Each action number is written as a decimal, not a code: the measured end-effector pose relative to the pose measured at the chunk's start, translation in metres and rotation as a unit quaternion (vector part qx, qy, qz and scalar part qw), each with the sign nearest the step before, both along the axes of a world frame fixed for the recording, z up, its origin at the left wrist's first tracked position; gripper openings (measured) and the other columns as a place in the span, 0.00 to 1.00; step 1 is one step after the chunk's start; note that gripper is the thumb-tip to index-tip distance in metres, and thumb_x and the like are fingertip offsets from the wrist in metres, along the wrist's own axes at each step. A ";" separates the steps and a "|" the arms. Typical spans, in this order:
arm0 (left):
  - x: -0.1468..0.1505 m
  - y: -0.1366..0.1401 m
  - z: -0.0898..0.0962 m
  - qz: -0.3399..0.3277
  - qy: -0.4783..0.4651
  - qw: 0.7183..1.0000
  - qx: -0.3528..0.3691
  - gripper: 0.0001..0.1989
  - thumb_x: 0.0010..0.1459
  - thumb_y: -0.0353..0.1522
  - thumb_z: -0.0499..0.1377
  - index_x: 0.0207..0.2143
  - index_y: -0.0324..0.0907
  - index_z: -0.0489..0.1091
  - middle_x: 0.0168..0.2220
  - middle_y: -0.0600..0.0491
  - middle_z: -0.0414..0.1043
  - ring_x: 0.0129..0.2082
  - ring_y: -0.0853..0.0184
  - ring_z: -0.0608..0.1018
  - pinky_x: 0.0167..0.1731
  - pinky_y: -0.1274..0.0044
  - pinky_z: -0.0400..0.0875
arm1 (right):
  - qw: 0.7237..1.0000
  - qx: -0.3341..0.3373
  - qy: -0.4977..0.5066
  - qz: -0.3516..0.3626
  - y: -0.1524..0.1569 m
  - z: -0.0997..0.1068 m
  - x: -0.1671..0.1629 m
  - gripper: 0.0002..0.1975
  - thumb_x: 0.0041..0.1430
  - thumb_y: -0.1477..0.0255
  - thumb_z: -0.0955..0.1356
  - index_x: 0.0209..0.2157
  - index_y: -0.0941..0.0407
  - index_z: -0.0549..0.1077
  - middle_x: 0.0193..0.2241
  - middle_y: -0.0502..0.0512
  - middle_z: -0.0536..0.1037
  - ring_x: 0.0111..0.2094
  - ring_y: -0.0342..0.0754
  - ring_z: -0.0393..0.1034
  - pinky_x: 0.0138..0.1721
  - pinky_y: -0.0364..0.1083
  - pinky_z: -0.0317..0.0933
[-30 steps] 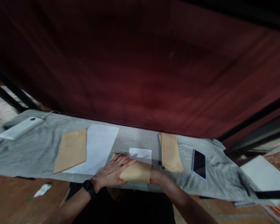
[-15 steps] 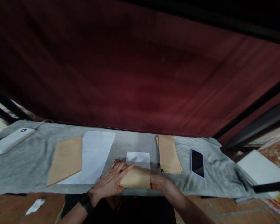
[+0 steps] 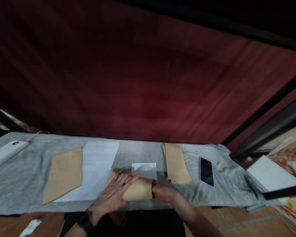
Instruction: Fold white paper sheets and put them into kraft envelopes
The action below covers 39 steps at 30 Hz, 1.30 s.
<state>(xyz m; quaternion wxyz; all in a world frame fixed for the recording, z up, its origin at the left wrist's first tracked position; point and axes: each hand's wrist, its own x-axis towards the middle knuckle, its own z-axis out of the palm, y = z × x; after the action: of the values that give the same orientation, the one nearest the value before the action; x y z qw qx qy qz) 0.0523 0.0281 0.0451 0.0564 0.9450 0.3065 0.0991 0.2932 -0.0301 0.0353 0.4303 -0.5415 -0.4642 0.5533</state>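
Observation:
A brown paper envelope (image 3: 139,190) lies near the front edge of the grey cloth, its right end open and bulging. My left hand (image 3: 115,190), a dark band on its wrist, rests palm down across the envelope's left part with fingers stretched out. At the other end my right hand (image 3: 162,191) reaches into the opening, so its fingers are hidden inside. Just behind the envelope, partly covered by it, is a small white paper (image 3: 144,169).
Left of the hands, a larger brown envelope (image 3: 64,169) overlaps a white sheet (image 3: 98,164). On the right are a stack of brown envelopes (image 3: 176,163) and a phone (image 3: 207,171). A white device with a cable (image 3: 8,153) sits far left. A dark red panel (image 3: 148,82) rises behind.
My right hand has shifted slightly out of the envelope's opening. More of the envelope shows left of my left hand, which still lies on it. The whole view has shifted a little.

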 end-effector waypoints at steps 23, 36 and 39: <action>-0.059 0.008 -0.026 0.129 -0.036 0.983 0.127 0.50 0.55 0.48 0.63 0.72 0.45 0.42 0.57 0.42 0.69 0.58 0.48 0.71 0.61 0.55 0.58 | 0.860 0.249 -0.444 0.039 -0.003 -0.009 0.007 0.11 0.66 0.78 0.64 0.42 0.52 0.76 0.41 0.53 0.79 0.46 0.49 0.73 0.51 0.47 0.65; -0.063 0.012 -0.024 0.150 -0.036 0.979 0.136 0.50 0.57 0.50 0.61 0.73 0.45 0.40 0.60 0.38 0.64 0.61 0.46 0.67 0.64 0.53 0.53 | 0.833 0.023 -0.523 -0.181 0.042 -0.048 0.005 0.27 0.54 0.69 0.74 0.54 0.61 0.69 0.48 0.72 0.77 0.49 0.64 0.72 0.51 0.56 0.65; -0.064 0.013 -0.028 0.150 -0.034 0.978 0.138 0.51 0.56 0.51 0.61 0.73 0.43 0.40 0.60 0.37 0.64 0.61 0.45 0.68 0.63 0.53 0.54 | 0.848 0.017 -0.493 -0.194 0.042 -0.049 0.005 0.22 0.53 0.71 0.74 0.49 0.60 0.71 0.44 0.70 0.78 0.48 0.63 0.73 0.51 0.55 0.65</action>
<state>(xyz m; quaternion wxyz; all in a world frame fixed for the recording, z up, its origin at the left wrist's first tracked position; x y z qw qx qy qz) -0.0114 0.0408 0.0176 -0.0794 0.8829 0.4263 0.1799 0.2981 0.0122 -0.0140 0.2531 -0.8145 -0.5101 0.1106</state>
